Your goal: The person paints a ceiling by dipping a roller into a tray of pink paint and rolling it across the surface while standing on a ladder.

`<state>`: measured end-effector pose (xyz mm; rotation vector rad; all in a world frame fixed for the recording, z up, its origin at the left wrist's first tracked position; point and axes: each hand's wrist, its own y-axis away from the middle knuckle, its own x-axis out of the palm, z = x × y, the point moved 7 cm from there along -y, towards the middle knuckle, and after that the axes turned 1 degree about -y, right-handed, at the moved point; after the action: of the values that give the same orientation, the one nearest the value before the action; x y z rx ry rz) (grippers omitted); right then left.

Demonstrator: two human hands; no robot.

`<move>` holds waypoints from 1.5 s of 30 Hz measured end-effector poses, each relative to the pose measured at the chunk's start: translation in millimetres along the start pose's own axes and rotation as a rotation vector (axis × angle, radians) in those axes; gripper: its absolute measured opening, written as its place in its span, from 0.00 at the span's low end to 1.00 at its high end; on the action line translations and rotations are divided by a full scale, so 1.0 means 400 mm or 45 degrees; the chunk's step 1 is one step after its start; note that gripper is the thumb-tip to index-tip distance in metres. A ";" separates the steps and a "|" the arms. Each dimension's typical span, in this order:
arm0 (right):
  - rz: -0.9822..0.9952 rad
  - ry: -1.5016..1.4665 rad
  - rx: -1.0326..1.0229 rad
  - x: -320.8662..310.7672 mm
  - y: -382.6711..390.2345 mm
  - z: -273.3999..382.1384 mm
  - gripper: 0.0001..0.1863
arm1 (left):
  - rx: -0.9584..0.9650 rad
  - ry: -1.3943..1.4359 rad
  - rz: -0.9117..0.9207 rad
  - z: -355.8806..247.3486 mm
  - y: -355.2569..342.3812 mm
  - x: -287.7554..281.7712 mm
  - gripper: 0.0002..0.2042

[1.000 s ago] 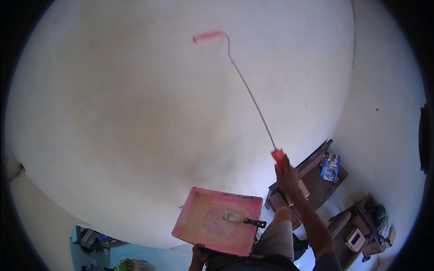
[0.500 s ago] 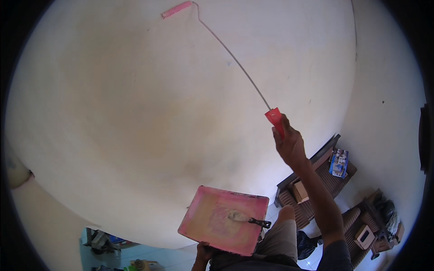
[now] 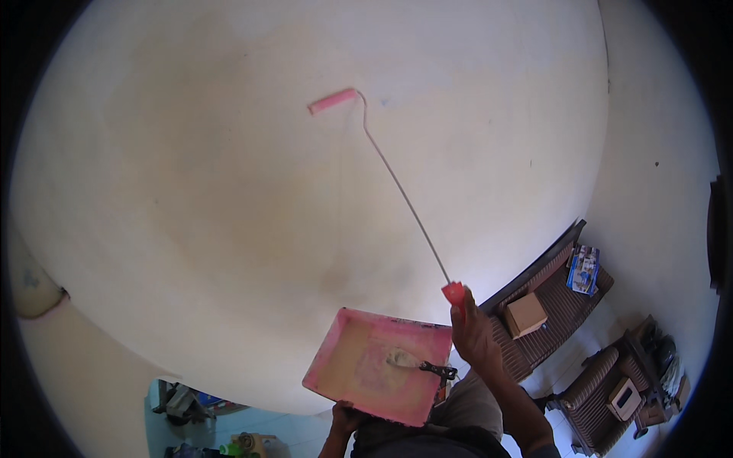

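Above the left hand, the roller head [image 3: 332, 101] appears to rest against the wall [image 3: 229, 229]. The left hand [image 3: 347, 417] grips the near edge of the tray [image 3: 343, 359]. Up and right of that hand, the scraper [image 3: 418, 363] lies in the tray. The right hand [image 3: 476, 336] is wrapped round the handle [image 3: 453, 293]; beyond it to the right stands the sofa [image 3: 569, 305]. Rolling the wall seems the step in hand; another stroke would call for even right-hand pressure and a level tray.
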<state>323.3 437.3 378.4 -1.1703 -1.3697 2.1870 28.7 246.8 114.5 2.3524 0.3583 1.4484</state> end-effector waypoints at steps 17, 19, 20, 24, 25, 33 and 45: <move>0.587 -0.319 0.556 0.073 0.232 -0.145 0.24 | 0.062 0.004 -0.098 0.022 0.021 0.027 0.22; 0.540 -0.320 0.480 0.066 0.269 -0.138 0.24 | 0.101 0.040 -0.101 0.014 0.025 -0.022 0.24; 0.530 -0.310 0.454 0.063 0.276 -0.140 0.23 | 0.113 0.058 -0.096 0.009 0.017 -0.019 0.25; 0.457 -0.342 0.471 0.044 0.262 -0.142 0.22 | 0.083 0.008 -0.020 0.010 0.007 -0.003 0.28; 0.396 -0.404 0.496 0.045 0.259 -0.148 0.21 | 0.096 -0.003 -0.048 0.012 0.005 -0.021 0.29; 0.258 -0.531 0.530 0.043 0.134 -0.223 0.17 | 0.119 0.008 -0.053 0.016 -0.010 -0.078 0.29; 0.103 -0.347 0.327 0.008 -0.436 -0.264 0.17 | 0.044 0.045 -0.029 -0.001 -0.023 -0.122 0.34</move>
<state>375.3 589.7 503.7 -0.8741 -1.1069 2.5644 6.2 236.2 71.3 2.3445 0.4219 1.4862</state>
